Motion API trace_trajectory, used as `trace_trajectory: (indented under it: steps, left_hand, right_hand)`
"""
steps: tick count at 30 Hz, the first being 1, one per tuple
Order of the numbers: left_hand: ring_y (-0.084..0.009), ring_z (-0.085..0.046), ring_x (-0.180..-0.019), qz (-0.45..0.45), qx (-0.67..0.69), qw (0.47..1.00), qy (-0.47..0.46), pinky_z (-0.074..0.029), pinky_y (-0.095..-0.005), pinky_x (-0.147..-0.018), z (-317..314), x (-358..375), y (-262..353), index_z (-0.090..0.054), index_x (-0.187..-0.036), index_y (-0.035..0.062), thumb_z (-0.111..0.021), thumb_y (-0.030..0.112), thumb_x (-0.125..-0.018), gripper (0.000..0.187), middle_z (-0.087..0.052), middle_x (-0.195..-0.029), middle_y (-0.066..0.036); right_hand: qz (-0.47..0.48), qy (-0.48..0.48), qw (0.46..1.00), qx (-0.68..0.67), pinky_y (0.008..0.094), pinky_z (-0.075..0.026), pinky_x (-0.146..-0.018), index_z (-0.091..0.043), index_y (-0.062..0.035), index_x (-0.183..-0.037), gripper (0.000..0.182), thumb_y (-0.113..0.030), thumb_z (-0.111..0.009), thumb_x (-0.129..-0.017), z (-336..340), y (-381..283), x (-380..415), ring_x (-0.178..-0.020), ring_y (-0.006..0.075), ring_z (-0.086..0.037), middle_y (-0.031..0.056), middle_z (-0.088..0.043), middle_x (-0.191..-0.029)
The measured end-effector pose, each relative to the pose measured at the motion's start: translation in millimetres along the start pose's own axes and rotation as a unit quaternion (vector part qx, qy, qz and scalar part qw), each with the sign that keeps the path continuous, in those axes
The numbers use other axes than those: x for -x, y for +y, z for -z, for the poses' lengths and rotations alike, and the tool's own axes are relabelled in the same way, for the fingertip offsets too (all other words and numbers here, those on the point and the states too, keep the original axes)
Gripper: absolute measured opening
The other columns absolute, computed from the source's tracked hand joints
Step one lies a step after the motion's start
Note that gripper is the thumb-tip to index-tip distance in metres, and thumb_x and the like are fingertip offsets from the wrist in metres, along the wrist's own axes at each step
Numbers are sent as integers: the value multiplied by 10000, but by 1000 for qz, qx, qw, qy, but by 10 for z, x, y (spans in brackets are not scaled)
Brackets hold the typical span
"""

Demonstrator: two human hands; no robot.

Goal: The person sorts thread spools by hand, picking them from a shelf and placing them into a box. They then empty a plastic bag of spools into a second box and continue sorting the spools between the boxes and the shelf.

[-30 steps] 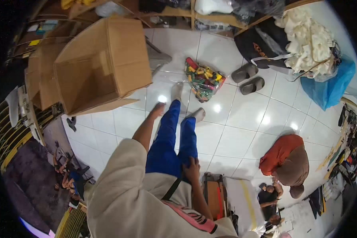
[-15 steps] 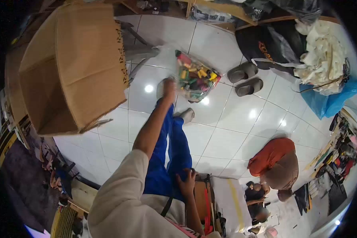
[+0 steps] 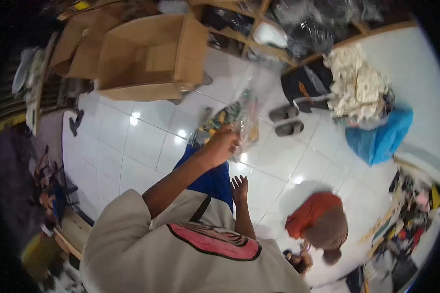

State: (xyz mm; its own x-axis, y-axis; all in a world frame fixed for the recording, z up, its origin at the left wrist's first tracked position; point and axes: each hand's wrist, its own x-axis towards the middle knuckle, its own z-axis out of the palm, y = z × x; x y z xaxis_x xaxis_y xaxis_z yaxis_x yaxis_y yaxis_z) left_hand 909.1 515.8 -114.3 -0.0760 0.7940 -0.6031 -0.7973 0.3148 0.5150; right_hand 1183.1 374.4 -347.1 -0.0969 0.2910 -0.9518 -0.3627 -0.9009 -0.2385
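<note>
Gripping a clear plastic bag of coloured pieces (image 3: pixel 234 119) above white tiles, my left hand (image 3: pixel 221 145) closes fingers round it; right hand (image 3: pixel 239 188) spread, free; open brown cardboard box (image 3: pixel 151 58) well apart.

Your left hand (image 3: pixel 221 145) grips a clear plastic bag (image 3: pixel 239 117) of colourful bits, lifted off the white tile floor (image 3: pixel 132 146); right hand (image 3: pixel 239 188) hangs open-fingered below it, holding nothing. Open cardboard box (image 3: pixel 151 58) sits upper left, grey slippers (image 3: pixel 286 120) just right of the bag. Another person in orange (image 3: pixel 315 222) crouches lower right.
</note>
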Motion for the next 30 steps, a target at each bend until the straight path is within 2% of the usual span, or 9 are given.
trace_trajectory:
  steps: [2,4,5,7,10,12,14,24,30]
  left_hand:
    - [-74,-493,-607,31,143,989,-28,-406,-231,-521,-347,560,397,-572,-926,99,-563,15,-861,107,-550,-779,2]
    - [-87,-490,-601,-292,-246,922,-64,-416,-239,-533,-621,877,579,-565,-956,95,-553,-5,-861,138,-541,-777,-7]
    - [-95,-496,-604,-306,-245,917,-69,-422,-241,-538,-799,1074,703,-563,-973,92,-549,-8,-862,150,-541,-780,-13]
    - [-112,-515,-616,-198,-47,975,-87,-434,-244,-548,-1268,1576,1062,-561,-1008,86,-538,-8,-866,172,-546,-788,-26]
    - [-124,-574,-705,-184,99,956,-204,-478,-248,-615,-1312,1940,1422,-572,-1042,46,-512,7,-886,172,-557,-811,-30]
    - [-121,-590,-717,-196,196,913,-299,-488,-244,-625,-1337,2149,1645,-578,-1045,32,-504,5,-889,175,-560,-811,-27]
    - [-117,-599,-726,-234,132,945,-188,-490,-245,-626,-1473,2389,1758,-583,-1047,32,-511,10,-890,174,-582,-839,-37]
    - [-141,-601,-740,-189,230,908,-295,-500,-299,-647,-808,2167,2840,-573,-1011,29,-488,-5,-871,167,-605,-865,-54]
    - [-95,-565,-764,-75,320,920,-215,-480,-289,-660,-248,1333,2620,-576,-917,72,-515,10,-849,111,-570,-800,-35]
  right_hand:
    - [-11,-105,993,46,444,-341,-1085,-296,-108,-1453,601,-451,-430,-977,-198,-75,-79,-1310,319,-409,125,-397,-1448]
    - [2,-150,974,168,430,-351,-1076,-291,-126,-1458,612,-474,-429,-974,-779,-321,402,-1313,308,-412,108,-382,-1470]
    - [170,-324,819,442,424,-360,-1057,-364,-170,-1433,588,-495,-449,-950,-688,-291,114,-1315,289,-414,66,-397,-1476]
    - [315,-325,771,448,432,-351,-1058,-413,-187,-1412,570,-494,-451,-934,-1041,-310,480,-1318,283,-413,44,-411,-1472]
    - [297,-397,815,299,478,-317,-1073,-453,-202,-1395,585,-491,-455,-888,-1479,-414,900,-1325,293,-397,37,-440,-1446]
    - [-9,-510,845,-160,564,-284,-1078,-409,-184,-1419,584,-409,-422,-880,-1816,-630,1243,-1326,313,-375,91,-416,-1443]
    - [18,-570,800,-188,490,-301,-1083,-418,-149,-1415,540,-392,-439,-934,-2169,-754,1324,-1348,286,-354,102,-393,-1461]
    - [171,-468,864,-70,470,-327,-1051,-441,-139,-1381,499,-378,-443,-943,-3338,-1715,1561,-1299,275,-389,101,-426,-1409]
    - [202,-409,890,8,458,-342,-1032,-456,-133,-1360,475,-370,-445,-949,-3955,-1990,1611,-1269,269,-410,101,-446,-1378]
